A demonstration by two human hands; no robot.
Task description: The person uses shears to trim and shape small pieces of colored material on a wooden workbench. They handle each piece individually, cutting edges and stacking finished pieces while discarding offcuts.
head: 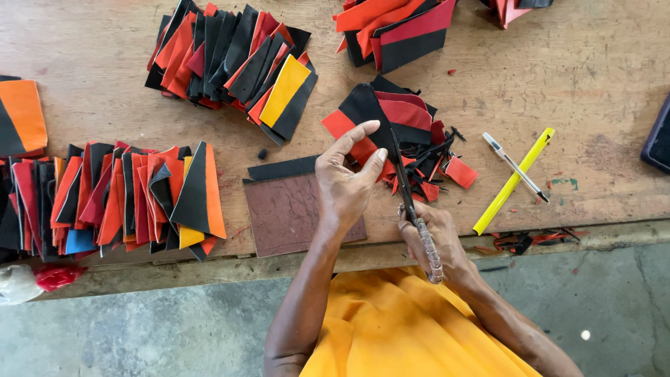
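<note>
My right hand (436, 237) grips a pair of scissors (412, 202) by taped handles, blades pointing up and away from me. My left hand (345, 178) holds a black and red leather piece (359, 115) between thumb and fingers, right beside the blades. The blades meet the piece's right edge. Small red and black offcuts (436, 171) lie just beyond the scissors on the wooden table (105, 42). A brown rectangular sheet (283, 213) lies under my left wrist.
Fanned stacks of black, red, orange and yellow pieces sit at the left (118, 199), top middle (234, 59) and top right (394, 28). A yellow ruler (513, 181) and a pen (515, 166) lie to the right. A dark object (659, 139) is at the right edge. My lap is in orange cloth (398, 328).
</note>
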